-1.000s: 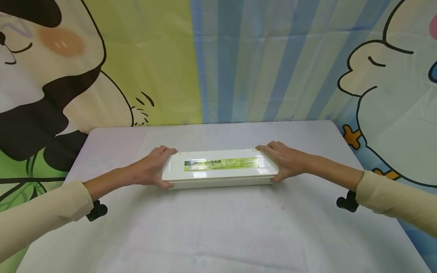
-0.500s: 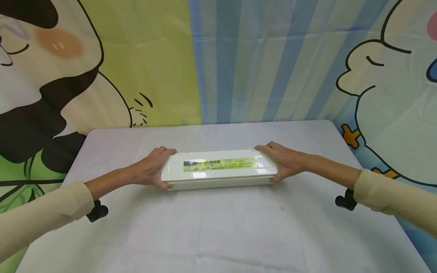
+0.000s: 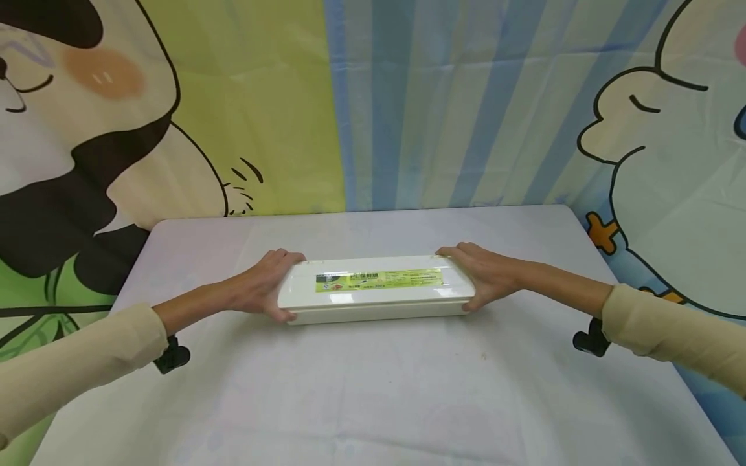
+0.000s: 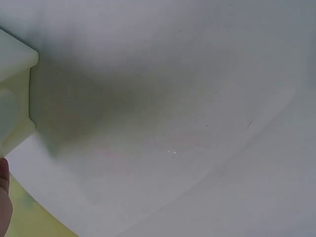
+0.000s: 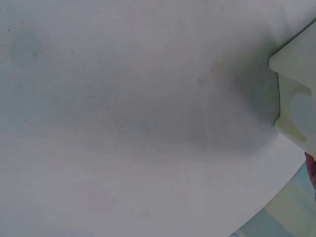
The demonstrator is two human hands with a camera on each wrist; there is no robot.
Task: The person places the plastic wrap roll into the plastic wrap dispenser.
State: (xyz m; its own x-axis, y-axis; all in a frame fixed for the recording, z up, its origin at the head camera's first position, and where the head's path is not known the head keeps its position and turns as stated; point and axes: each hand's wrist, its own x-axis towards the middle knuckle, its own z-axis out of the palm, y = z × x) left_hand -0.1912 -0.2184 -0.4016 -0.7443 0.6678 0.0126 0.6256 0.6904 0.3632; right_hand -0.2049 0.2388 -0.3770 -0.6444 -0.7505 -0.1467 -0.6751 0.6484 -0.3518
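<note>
A long white cling film dispenser box (image 3: 375, 296), lid down, lies crosswise on the table. On its top is a yellow-green printed label (image 3: 379, 279). My left hand (image 3: 263, 286) grips the left end, fingers at the back edge and thumb at the front corner. At the opposite end my right hand (image 3: 486, 277) grips it the same way. The left wrist view catches one end of the box (image 4: 16, 64) at its left edge, with a bit of a finger below. In the right wrist view the other end of the box (image 5: 296, 61) shows at the right edge.
A white cloth covers the table (image 3: 373, 388). Behind it hangs a printed backdrop (image 3: 443, 97) with cartoon figures and blue stripes. Small black devices sit at both wrists, one under the left sleeve (image 3: 81, 362) and one under the right sleeve (image 3: 670, 330).
Both hands keep their grip on the ends of the cling film box, which stays in place. Only a slight shift of the head view and forearms shows.
</note>
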